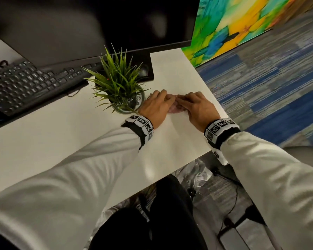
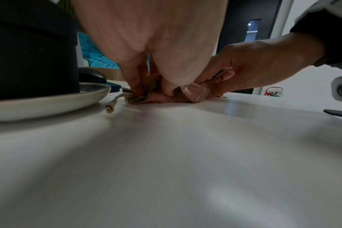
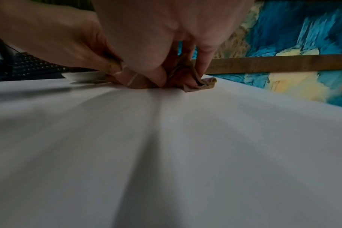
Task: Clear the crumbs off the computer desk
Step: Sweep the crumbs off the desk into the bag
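Note:
A small pinkish cloth (image 1: 175, 110) lies bunched on the white desk (image 1: 170, 145) just right of the potted plant. Both hands are on it, side by side. My left hand (image 1: 156, 105) pinches the cloth's left part (image 2: 146, 95) with curled fingers. My right hand (image 1: 193, 107) grips the right part, and a folded corner of the cloth (image 3: 203, 84) sticks out past its fingers. No crumbs show on the desk in any view.
A potted grass plant (image 1: 118, 82) on a saucer (image 2: 49, 104) stands close to my left hand. A white cable end (image 2: 112, 104) lies beside the saucer. Keyboard (image 1: 25, 83), monitor (image 1: 79, 24) and mouse (image 1: 144, 71) are behind. The desk's right edge (image 1: 219, 105) is near my right hand.

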